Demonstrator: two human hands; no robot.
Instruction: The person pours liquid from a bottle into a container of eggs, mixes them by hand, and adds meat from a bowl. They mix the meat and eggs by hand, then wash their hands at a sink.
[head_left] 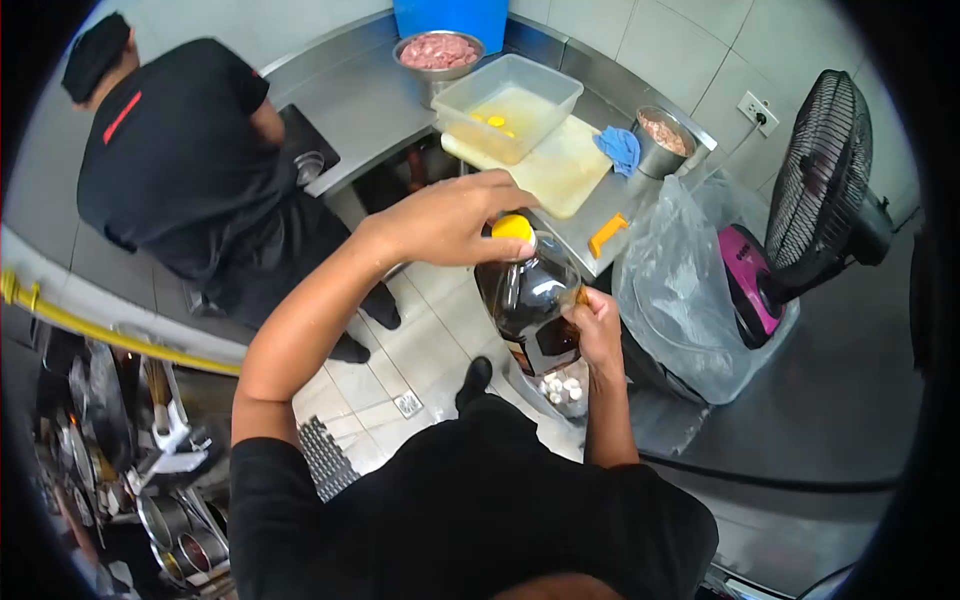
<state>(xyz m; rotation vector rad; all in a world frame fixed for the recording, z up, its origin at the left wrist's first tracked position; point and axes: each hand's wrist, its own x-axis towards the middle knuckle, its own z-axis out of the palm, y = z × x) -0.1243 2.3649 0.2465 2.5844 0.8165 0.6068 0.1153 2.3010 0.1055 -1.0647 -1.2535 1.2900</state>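
The left hand [450, 218] has its thumb against the near side of the yellow cap [512, 228], its fingers curled narrowly over the far side, where the tips are hard to make out; whether the cap is loose, I cannot tell. The right hand [600, 328] is closed around the handle of the large dark bottle [535, 305], which hangs below the left fingers and tilts slightly; the right fingertips are partly lost against the dark handle, and the label is too dim to read. Just below the bottle's base, a bag of white pieces [562, 389] is partly covered by it and by the right forearm. Beyond the left fingertips lies the cutting board [572, 178], its far part hidden under the clear plastic container [545, 92], which holds a little yellow content. Farther off stands a bowl of pink meat [438, 52]. Beyond the right fingers are the orange tool [607, 235], the blue cloth [620, 148] and the metal pot [655, 155]. To the right of the right fingers, a crumpled plastic bag [665, 290] partly surrounds the base of the fan [825, 165]. Well left of the left fingers, a co-worker [190, 160] stands with both hands out of sight.
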